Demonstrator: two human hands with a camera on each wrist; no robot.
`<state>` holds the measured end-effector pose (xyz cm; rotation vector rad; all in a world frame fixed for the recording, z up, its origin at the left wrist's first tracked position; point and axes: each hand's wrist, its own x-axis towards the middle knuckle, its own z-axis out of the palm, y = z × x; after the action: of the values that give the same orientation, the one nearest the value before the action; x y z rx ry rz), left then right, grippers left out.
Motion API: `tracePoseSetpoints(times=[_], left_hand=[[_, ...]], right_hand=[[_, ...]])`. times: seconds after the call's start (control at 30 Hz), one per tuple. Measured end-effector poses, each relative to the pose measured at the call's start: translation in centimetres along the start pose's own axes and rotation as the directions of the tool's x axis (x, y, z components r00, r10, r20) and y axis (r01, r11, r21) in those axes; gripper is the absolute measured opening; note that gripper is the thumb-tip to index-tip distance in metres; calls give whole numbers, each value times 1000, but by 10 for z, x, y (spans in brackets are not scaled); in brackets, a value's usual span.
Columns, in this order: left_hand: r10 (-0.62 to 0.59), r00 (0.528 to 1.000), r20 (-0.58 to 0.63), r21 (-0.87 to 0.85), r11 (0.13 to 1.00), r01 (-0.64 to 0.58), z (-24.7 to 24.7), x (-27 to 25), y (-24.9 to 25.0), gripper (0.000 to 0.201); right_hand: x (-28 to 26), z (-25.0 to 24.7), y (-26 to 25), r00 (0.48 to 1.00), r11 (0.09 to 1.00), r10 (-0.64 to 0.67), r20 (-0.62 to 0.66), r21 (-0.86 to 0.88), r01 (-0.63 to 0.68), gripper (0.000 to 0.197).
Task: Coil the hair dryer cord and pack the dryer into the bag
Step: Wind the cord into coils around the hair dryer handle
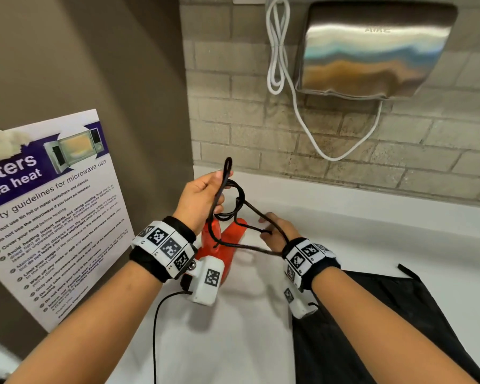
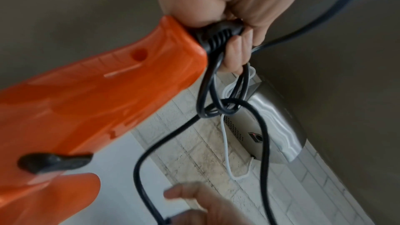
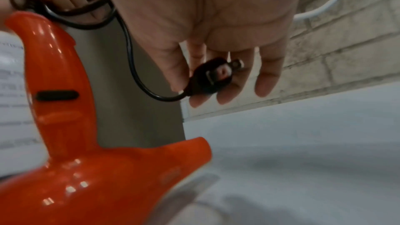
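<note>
An orange hair dryer (image 1: 225, 259) hangs just above the white counter (image 1: 372, 217), handle end up. My left hand (image 1: 205, 195) grips that handle end (image 2: 216, 37) together with a few loops of the black cord (image 1: 240, 195). From the loops the cord (image 2: 263, 134) runs down and right to my right hand (image 1: 272, 231). There the thumb pinches the black plug (image 3: 210, 78) against straight fingers. The dryer's body (image 3: 97, 186) and slide switch (image 3: 57, 95) fill the lower left of the right wrist view. A black bag (image 1: 372, 328) lies flat on the counter under my right forearm.
A steel hand dryer (image 1: 372, 51) with a looped white cable (image 1: 277, 51) is mounted on the tiled wall behind. A microwave safety poster (image 1: 53, 203) leans against the brown wall at left. A thin black wire (image 1: 155, 328) trails from my left wrist camera.
</note>
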<state>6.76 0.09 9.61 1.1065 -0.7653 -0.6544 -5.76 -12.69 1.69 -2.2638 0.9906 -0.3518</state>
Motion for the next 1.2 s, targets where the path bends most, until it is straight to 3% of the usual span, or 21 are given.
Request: tracePoseSetpoints(times=[0.13, 0.2, 0.27, 0.3, 0.37, 0.47, 0.6, 0.77, 0.83, 0.93, 1.0, 1.03, 1.1, 1.13, 1.2], left_hand=[[46, 999, 14, 30, 998, -46, -1, -5, 2, 23], [47, 999, 7, 29, 998, -47, -4, -6, 4, 24], [39, 999, 11, 29, 999, -39, -7, -7, 5, 24], [39, 999, 17, 33, 999, -39, -8, -6, 4, 24], [40, 999, 34, 41, 998, -42, -9, -6, 3, 24], [45, 998, 53, 69, 996, -49, -8, -7, 2, 24], [17, 998, 64, 57, 998, -21, -4, -7, 2, 23], [-18, 997, 72, 73, 997, 12, 4, -9, 2, 26], [-28, 998, 54, 83, 996, 23, 4, -10, 2, 27], [-41, 998, 36, 63, 997, 39, 0, -12, 6, 25], [-41, 999, 16, 37, 998, 40, -3, -12, 7, 26], [-39, 999, 13, 30, 999, 39, -4, -13, 7, 25], [-30, 999, 25, 31, 999, 29, -4, -14, 8, 25], [-27, 999, 34, 33, 999, 26, -2, -15, 8, 25], [-24, 999, 39, 39, 999, 22, 0, -15, 8, 25]], right_hand=[[4, 10, -24, 999, 999, -35, 10, -32, 35, 45], [8, 12, -30, 994, 995, -103, -46, -25, 101, 55], [8, 13, -36, 973, 952, -222, -69, 199, 232, 62], [5, 12, -40, 958, 888, -277, -73, 361, 284, 65], [3, 12, -47, 938, 765, -343, -46, 566, 307, 60], [-1, 8, -51, 929, 659, -370, 17, 709, 250, 37], [-4, 3, -51, 929, 673, -362, 78, 711, 202, 31], [12, 6, -35, 984, 779, -152, -94, 601, 178, 32], [19, 6, -18, 991, 809, 9, -133, 584, 71, 35], [26, 2, 12, 957, 814, 271, -100, 554, -173, 28], [24, -1, 24, 933, 866, 354, -71, 403, -298, 24], [21, -3, 27, 932, 881, 356, -67, 356, -311, 31], [11, -6, 18, 971, 929, 222, -92, 324, -181, 48], [6, -8, 10, 990, 956, 85, -113, 290, -49, 55], [-4, -9, -7, 976, 957, -196, -92, 201, 210, 59]])
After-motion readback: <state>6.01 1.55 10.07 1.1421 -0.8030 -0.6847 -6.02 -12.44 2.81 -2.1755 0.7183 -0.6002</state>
